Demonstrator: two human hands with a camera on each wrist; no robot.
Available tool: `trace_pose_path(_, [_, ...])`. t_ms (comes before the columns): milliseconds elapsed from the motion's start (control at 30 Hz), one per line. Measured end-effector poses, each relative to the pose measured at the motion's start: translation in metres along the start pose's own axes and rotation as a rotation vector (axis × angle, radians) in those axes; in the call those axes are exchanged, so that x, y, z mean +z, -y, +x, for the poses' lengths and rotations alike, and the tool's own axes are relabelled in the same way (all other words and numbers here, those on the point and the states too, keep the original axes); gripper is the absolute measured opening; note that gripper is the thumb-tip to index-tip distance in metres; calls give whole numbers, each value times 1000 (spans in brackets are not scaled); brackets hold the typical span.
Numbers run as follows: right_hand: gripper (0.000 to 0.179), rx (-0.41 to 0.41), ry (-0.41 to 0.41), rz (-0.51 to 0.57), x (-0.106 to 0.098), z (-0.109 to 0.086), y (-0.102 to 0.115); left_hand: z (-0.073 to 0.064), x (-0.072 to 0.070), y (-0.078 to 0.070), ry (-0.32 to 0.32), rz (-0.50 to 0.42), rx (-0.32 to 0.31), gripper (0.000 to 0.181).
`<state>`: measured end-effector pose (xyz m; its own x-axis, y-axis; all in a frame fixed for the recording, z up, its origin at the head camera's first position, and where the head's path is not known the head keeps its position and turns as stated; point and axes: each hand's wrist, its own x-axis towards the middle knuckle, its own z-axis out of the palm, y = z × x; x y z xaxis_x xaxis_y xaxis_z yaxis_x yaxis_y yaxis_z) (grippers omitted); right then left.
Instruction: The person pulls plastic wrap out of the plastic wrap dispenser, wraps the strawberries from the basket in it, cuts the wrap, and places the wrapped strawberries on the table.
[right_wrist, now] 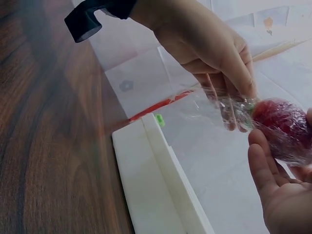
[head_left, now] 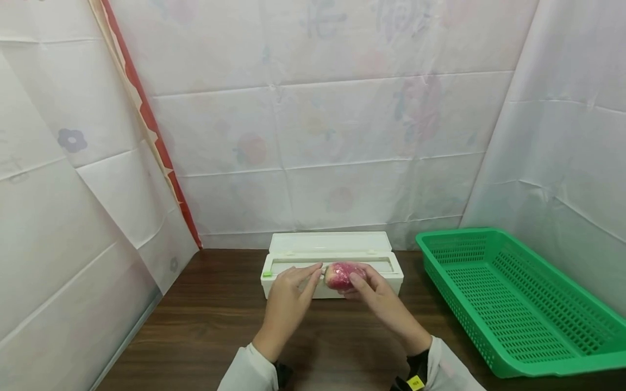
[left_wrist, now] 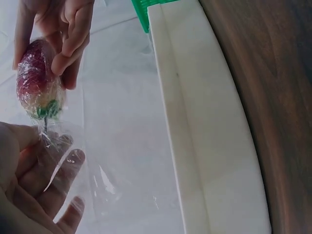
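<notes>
A pink-red fruit (head_left: 339, 276), paler toward its stem end and wrapped in clear cling film, is held up in front of a white box. My right hand (head_left: 379, 298) grips its body between thumb and fingers. With thumb and fingers, my left hand (head_left: 289, 301) pinches the gathered film (left_wrist: 46, 134) by the stem. The green leafy base (left_wrist: 48, 109) and thin stem show through the film in the left wrist view. A loose film tail spreads over the left fingers. Behind the hands, the white box (head_left: 327, 292) stands with its lid (head_left: 330, 242) raised.
A green slotted basket (head_left: 455, 304) stands on the right of the dark wooden table (head_left: 195, 320). The white box has a small bright green piece (head_left: 267, 274) at its left end. Pale printed sheets (head_left: 342, 136) hang behind and on both sides.
</notes>
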<state>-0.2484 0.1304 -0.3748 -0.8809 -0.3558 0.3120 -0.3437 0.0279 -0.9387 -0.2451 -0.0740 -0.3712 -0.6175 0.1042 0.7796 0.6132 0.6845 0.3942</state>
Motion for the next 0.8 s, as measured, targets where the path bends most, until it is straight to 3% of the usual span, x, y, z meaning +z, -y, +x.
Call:
trace_pose_path(133, [36,-1,-27,5,0,0,1,0,1,3,-16,-29,-50,21])
trace_pose_path(367, [36,-24,-11,42,-2,1,-1,-1,3,4,11,-123,-116,20])
trace_pose_path(467, [36,-30,-11,52,-3,1,-2,-1,0,2,78,-166,-187,21])
trace_pose_path(667, [38,-5,-35,52,-2,1,-3,0,-7,-4,284,-296,-452,26])
trace_pose_path(733, [38,3,-37,48,-1,1,-4,-1,-8,-4,321,-309,-481,29])
trace_pose_path(800, [39,5,-30,51,0,1,-5,-2,-7,-4,347,-298,-462,31])
